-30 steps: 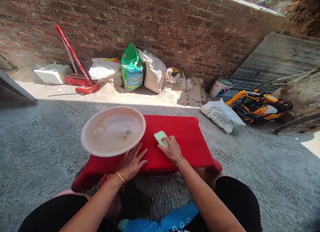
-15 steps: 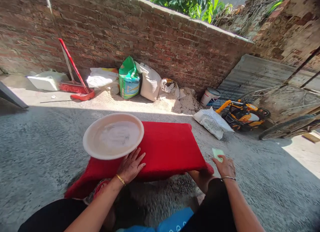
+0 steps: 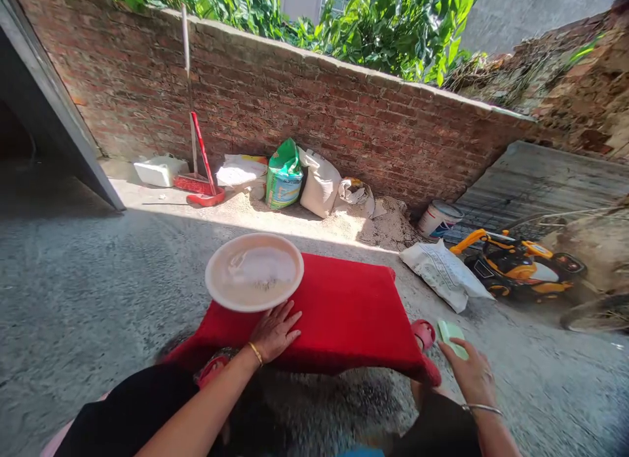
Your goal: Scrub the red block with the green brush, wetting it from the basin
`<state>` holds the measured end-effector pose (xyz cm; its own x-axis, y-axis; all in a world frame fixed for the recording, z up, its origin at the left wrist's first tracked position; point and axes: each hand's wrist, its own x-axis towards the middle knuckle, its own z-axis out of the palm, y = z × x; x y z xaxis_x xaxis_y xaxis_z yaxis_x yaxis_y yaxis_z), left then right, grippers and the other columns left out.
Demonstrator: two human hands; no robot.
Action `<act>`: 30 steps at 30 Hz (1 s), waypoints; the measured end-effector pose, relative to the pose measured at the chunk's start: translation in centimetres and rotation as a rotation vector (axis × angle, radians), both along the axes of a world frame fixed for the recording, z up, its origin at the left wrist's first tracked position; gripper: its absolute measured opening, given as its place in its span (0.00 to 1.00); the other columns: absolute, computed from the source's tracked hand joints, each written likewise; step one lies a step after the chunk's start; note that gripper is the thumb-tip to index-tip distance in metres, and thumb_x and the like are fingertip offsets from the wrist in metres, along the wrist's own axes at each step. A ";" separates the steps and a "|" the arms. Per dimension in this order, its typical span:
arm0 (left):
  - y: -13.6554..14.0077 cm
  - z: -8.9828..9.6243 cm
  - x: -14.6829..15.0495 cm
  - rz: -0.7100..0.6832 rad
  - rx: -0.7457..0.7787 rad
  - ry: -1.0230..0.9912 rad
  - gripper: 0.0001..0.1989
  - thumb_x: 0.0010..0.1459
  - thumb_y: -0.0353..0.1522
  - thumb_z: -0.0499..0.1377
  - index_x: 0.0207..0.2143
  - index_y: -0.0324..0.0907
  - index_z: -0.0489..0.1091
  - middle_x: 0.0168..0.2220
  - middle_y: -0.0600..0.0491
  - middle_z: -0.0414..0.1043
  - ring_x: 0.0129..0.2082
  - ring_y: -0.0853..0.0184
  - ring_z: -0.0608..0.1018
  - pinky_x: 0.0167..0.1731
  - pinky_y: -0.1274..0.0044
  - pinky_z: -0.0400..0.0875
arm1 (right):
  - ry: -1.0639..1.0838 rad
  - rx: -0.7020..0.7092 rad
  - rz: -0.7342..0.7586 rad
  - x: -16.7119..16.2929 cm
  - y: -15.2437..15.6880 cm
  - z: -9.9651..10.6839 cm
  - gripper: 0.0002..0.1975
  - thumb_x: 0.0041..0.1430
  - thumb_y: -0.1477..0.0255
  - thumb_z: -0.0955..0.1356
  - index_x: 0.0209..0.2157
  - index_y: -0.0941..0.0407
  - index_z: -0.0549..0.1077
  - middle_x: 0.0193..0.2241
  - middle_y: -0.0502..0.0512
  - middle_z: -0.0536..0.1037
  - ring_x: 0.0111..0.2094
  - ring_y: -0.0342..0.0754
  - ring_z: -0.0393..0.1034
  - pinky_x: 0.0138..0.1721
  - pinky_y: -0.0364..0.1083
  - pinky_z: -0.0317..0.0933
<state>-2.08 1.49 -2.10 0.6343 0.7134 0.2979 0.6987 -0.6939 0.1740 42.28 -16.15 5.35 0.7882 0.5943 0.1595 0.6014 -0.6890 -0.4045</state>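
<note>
A pale pinkish basin (image 3: 222,302) with cloudy water in it stands on the left part of a low table covered with a red cloth (image 3: 351,306). My left hand (image 3: 275,332) lies flat on the cloth's near edge, fingers spread, with its fingertips close by the basin's rim. Off the table's right end, my right hand (image 3: 474,375) pinches a pale green rectangular piece (image 3: 453,339) between thumb and fingers. What that piece is I cannot make out. It is held above the concrete floor, beside my foot in a pink sandal (image 3: 423,334).
Along the brick wall (image 3: 334,109) stand a white box (image 3: 161,171), a red broom and dustpan (image 3: 209,193), a green sack (image 3: 285,181), pale sacks (image 3: 320,185) and a bucket (image 3: 439,219). A white bag (image 3: 445,270) and a yellow toy excavator (image 3: 525,267) lie at the right.
The view has swung left and up, so everything appears shifted to the right. My left hand stays on the red cloth, and my right hand still holds the pale green piece.
</note>
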 end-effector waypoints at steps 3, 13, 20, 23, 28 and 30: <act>-0.2 0.3 0.0 -0.001 -0.007 0.031 0.23 0.58 0.40 0.56 0.56 0.50 0.64 0.62 0.47 0.58 0.61 0.59 0.61 0.57 0.64 0.57 | 0.032 0.079 0.189 -3.1 5.9 -0.1 0.24 0.47 0.50 0.62 0.37 0.52 0.74 0.38 0.65 0.74 0.47 0.62 0.66 0.48 0.57 0.60; -0.8 0.9 0.9 0.059 -0.077 0.102 0.23 0.59 0.39 0.55 0.57 0.50 0.63 0.62 0.46 0.58 0.60 0.56 0.63 0.55 0.63 0.59 | 0.260 0.057 0.580 -19.1 26.4 -0.4 0.20 0.47 0.62 0.71 0.42 0.56 0.75 0.41 0.58 0.67 0.40 0.50 0.66 0.44 0.49 0.61; -1.0 -0.5 1.9 0.099 0.055 0.146 0.20 0.57 0.37 0.55 0.52 0.46 0.69 0.58 0.42 0.64 0.57 0.52 0.66 0.54 0.59 0.58 | 0.222 -0.041 0.756 -23.5 32.8 -1.8 0.18 0.49 0.61 0.70 0.43 0.50 0.75 0.43 0.54 0.67 0.41 0.47 0.64 0.43 0.46 0.59; -0.8 -1.0 1.8 0.092 0.102 0.145 0.20 0.57 0.38 0.54 0.51 0.46 0.69 0.58 0.42 0.63 0.58 0.52 0.65 0.55 0.59 0.57 | 0.152 -0.107 0.813 -20.6 32.6 -2.0 0.18 0.50 0.63 0.70 0.44 0.50 0.74 0.43 0.55 0.67 0.41 0.47 0.65 0.42 0.45 0.59; -0.6 -1.1 1.7 0.082 0.143 0.112 0.19 0.57 0.38 0.53 0.50 0.44 0.71 0.58 0.41 0.63 0.57 0.51 0.66 0.54 0.58 0.58 | 0.072 -0.157 0.515 -8.6 28.9 -1.1 0.18 0.53 0.65 0.67 0.46 0.54 0.74 0.45 0.59 0.68 0.43 0.50 0.66 0.43 0.46 0.57; -0.6 -0.8 1.8 0.077 0.141 0.104 0.19 0.57 0.38 0.54 0.51 0.45 0.70 0.58 0.41 0.64 0.57 0.51 0.67 0.54 0.58 0.59 | 0.051 -0.178 0.352 -2.6 26.2 -0.8 0.19 0.51 0.66 0.67 0.45 0.58 0.74 0.45 0.64 0.68 0.44 0.55 0.66 0.43 0.49 0.58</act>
<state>-0.30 0.93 -2.92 0.6125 0.7166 0.3338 0.7596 -0.6504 0.0025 39.68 10.04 4.57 0.5360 0.8442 -0.0043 0.7954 -0.5067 -0.3324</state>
